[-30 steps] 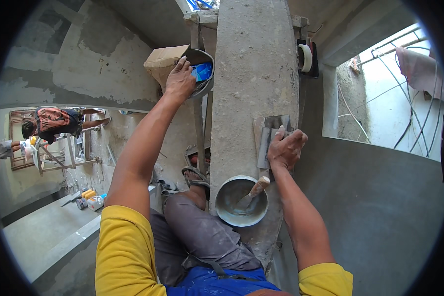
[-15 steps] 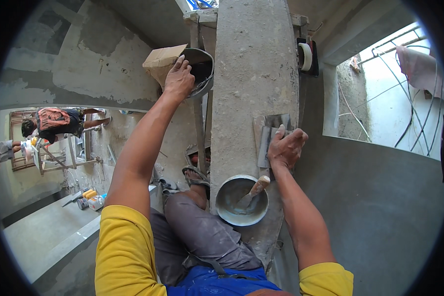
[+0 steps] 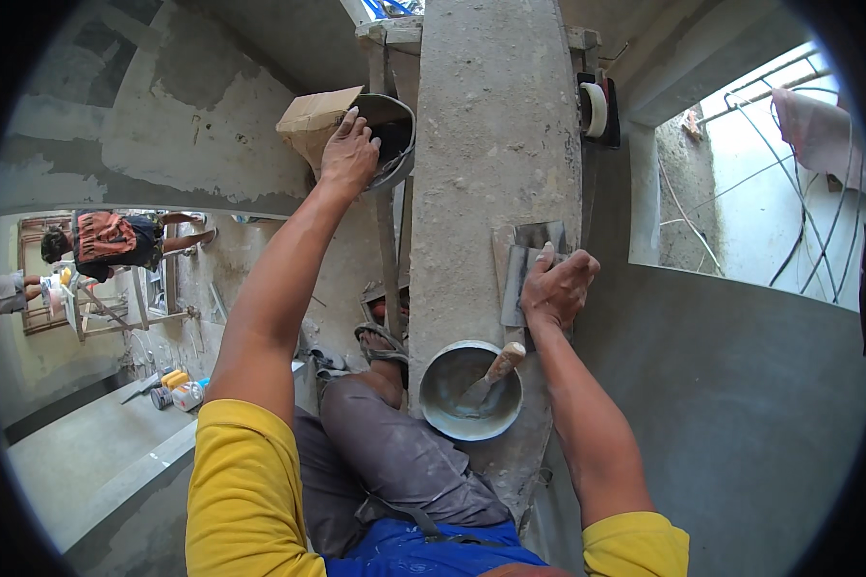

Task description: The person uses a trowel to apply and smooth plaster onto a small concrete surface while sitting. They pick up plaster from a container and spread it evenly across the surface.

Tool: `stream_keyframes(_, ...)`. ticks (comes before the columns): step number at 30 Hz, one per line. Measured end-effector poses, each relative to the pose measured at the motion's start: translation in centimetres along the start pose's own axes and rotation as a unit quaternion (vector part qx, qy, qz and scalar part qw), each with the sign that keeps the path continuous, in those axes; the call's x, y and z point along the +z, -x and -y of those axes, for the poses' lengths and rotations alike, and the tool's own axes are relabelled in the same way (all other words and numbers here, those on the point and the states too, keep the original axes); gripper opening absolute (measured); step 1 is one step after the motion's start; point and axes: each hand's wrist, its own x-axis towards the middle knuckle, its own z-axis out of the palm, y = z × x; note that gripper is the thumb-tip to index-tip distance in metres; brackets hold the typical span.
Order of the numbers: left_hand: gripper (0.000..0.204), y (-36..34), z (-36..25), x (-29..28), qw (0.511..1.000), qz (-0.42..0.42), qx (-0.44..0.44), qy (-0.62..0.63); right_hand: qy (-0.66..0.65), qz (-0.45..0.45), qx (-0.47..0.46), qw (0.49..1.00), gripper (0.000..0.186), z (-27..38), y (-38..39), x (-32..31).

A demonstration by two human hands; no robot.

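Note:
My left hand (image 3: 350, 157) is closed over the edge of a dark bucket (image 3: 406, 154) at the left of the plank, where a brown paper or cardboard piece (image 3: 308, 113) leans out over the rim. What lies inside the bucket is mostly in shadow. On the plank's right side, my right hand (image 3: 559, 291) is closed on a flat metal trowel (image 3: 516, 279); its fingers hide the handle. Another flat blade (image 3: 541, 234) lies just beyond it. Nearer me stands a grey metal bowl (image 3: 435, 415) with a wooden-handled putty knife (image 3: 503, 363) resting in it.
A long, dusty plank (image 3: 496, 115) runs away from me. A white roll of tape (image 3: 596, 110) hangs at its right edge. To the left, a person in a dark, orange-printed shirt (image 3: 106, 238) works below, near bottles and cans (image 3: 180, 389). A window opening (image 3: 741, 183) with cables is at right.

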Motion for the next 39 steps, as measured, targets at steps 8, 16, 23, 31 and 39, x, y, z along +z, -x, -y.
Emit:
stream_keyframes(8, 0.037, -0.7, -0.4, 0.1, 1.000, 0.002, 0.003, 0.021, 0.007, -0.013, -0.016, 1.000, 0.040, 0.0, 0.1, -0.1)
stream_keyframes(16, 0.039, -0.8, -0.4, -0.1, 0.999, 0.030, 0.008, 0.041, 0.010, -0.009, -0.013, 1.000, 0.040, -0.1, -0.1, 0.0)
stream_keyframes(23, 0.039, 0.1, -0.2, -0.7, 0.985, -0.123, 0.006, 0.120, 0.008, -0.006, -0.007, 1.000, 0.040, 0.2, 0.0, -0.2)
stream_keyframes(31, 0.041, 2.3, -0.8, -0.4, 0.933, -0.164, -0.072, 0.313, -0.001, -0.006, -0.013, 1.000, 0.040, 0.4, 0.1, -0.3)
stream_keyframes(39, 0.052, 4.3, -0.6, -1.3, 0.922, -0.159, -0.082, 0.343, 0.015, -0.002, -0.001, 1.000, 0.041, 0.2, 0.0, -0.3)
